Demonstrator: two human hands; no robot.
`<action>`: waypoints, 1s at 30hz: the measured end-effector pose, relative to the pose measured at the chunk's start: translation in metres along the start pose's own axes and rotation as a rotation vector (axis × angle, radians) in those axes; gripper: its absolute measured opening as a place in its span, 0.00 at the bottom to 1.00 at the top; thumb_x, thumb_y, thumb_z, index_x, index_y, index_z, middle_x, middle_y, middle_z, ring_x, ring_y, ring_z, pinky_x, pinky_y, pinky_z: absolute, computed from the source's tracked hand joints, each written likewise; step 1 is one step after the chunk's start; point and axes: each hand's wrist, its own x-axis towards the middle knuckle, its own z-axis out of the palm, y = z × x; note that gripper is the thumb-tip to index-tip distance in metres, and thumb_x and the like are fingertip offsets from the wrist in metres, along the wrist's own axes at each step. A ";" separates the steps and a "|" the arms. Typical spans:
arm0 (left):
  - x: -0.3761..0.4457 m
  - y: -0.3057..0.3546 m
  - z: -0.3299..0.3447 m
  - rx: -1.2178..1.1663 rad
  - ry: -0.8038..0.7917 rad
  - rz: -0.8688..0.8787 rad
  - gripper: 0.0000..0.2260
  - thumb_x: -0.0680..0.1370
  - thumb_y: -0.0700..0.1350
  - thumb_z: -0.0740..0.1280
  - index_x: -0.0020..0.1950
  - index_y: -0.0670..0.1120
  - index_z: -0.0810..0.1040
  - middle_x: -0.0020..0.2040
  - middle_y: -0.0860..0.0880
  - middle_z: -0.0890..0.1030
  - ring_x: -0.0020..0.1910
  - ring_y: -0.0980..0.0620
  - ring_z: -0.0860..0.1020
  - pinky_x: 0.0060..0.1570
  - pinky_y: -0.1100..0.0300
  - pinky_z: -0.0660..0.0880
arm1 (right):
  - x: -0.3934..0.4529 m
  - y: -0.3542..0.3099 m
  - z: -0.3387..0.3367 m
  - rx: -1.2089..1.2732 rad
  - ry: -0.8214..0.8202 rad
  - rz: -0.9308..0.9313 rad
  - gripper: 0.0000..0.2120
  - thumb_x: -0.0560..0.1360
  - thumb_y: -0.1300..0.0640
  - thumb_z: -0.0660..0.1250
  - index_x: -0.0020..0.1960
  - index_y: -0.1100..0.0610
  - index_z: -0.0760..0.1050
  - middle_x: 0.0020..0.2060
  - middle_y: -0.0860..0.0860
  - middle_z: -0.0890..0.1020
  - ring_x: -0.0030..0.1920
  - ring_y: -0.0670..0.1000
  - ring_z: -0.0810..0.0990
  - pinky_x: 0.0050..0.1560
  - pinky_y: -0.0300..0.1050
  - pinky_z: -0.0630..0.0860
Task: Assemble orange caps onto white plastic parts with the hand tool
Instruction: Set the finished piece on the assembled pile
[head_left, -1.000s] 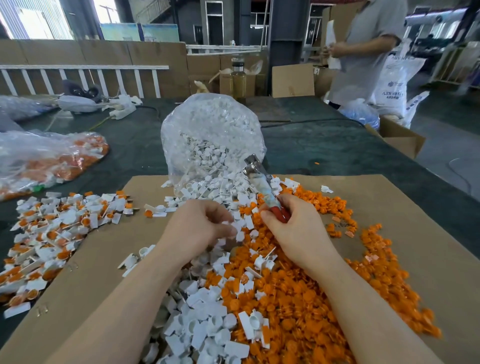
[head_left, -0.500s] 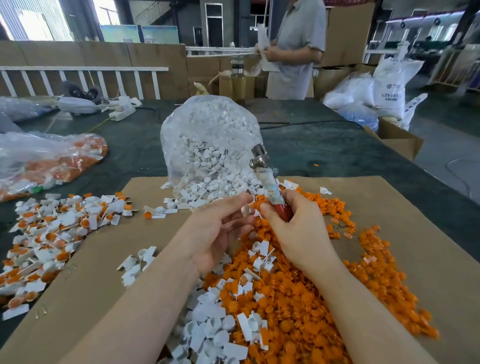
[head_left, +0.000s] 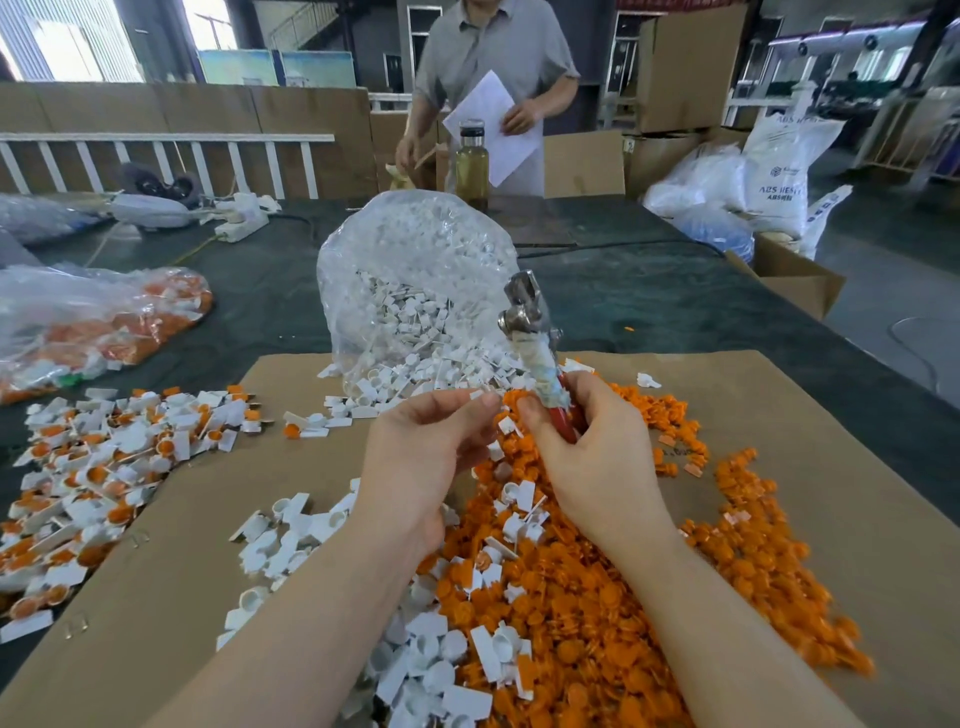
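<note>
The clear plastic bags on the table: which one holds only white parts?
The upright clear bag of white plastic parts, just beyond the hands at the cardboard's far edge. The flat clear bag at the left also shows orange pieces inside.

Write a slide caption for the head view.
Right hand grips the hand tool; left hand pinches a white part over loose orange caps.

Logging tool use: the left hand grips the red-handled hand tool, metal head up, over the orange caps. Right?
Not quite: the head view shows the right hand gripping the red-handled hand tool, metal head up, over the orange caps.
</note>
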 end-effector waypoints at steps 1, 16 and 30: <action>-0.001 0.000 0.001 -0.003 0.007 0.002 0.02 0.71 0.40 0.76 0.40 0.43 0.84 0.33 0.46 0.83 0.32 0.55 0.81 0.34 0.64 0.80 | 0.000 0.000 0.000 -0.008 0.004 -0.002 0.07 0.76 0.49 0.69 0.50 0.50 0.76 0.35 0.41 0.78 0.37 0.38 0.78 0.33 0.30 0.71; -0.015 -0.001 0.010 0.276 0.086 0.268 0.03 0.71 0.44 0.77 0.41 0.51 0.86 0.35 0.51 0.85 0.38 0.52 0.85 0.46 0.53 0.83 | -0.002 -0.002 0.000 -0.073 0.075 -0.023 0.08 0.75 0.48 0.69 0.50 0.52 0.76 0.36 0.41 0.79 0.37 0.42 0.78 0.32 0.35 0.73; -0.013 -0.001 0.009 0.456 0.062 0.418 0.05 0.72 0.44 0.76 0.41 0.54 0.86 0.35 0.59 0.84 0.36 0.62 0.83 0.36 0.71 0.77 | 0.003 -0.004 -0.003 -0.078 0.033 -0.028 0.06 0.75 0.52 0.71 0.49 0.53 0.77 0.34 0.40 0.77 0.34 0.40 0.75 0.32 0.29 0.67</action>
